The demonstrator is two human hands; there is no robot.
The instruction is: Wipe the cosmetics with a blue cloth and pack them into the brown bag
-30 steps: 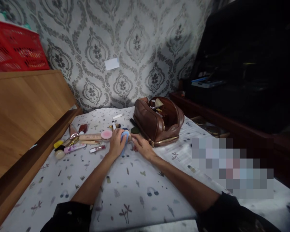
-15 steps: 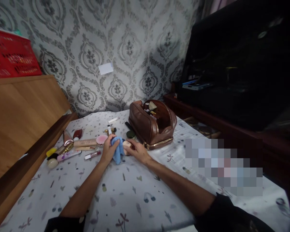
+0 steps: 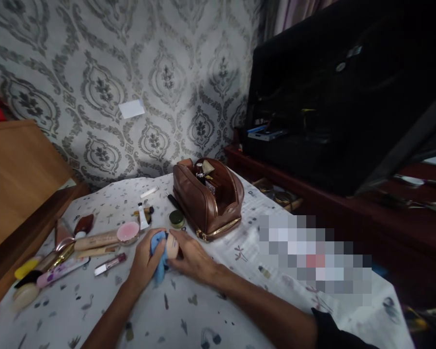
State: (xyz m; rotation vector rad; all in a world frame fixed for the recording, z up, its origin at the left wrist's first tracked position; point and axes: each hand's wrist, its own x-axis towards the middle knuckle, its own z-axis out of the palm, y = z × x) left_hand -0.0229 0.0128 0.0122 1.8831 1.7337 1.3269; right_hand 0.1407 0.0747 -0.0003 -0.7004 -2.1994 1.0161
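Note:
My left hand [image 3: 143, 259] is closed round a blue cloth [image 3: 159, 257] and presses it against a small round beige item [image 3: 173, 246]. My right hand [image 3: 192, 257] grips that beige item from the right, fingers curled over it. Both hands rest low over a patterned white sheet [image 3: 189, 310]. Just beyond them stands an open brown leather pouch [image 3: 203, 203] with several small items sticking out of its top.
Cosmetics lie scattered at the left: a pink compact [image 3: 128, 231], a green-lidded jar [image 3: 176, 219], tubes and a lip gloss [image 3: 111, 264]. A wooden board [image 3: 18, 174] runs along the left. Dark furniture [image 3: 330, 97] stands at the right, patterned wallpaper behind.
The view has swung to the right, so everything sits further left. Both hands drew slightly nearer, and the beige item came into view between the cloth and my right hand.

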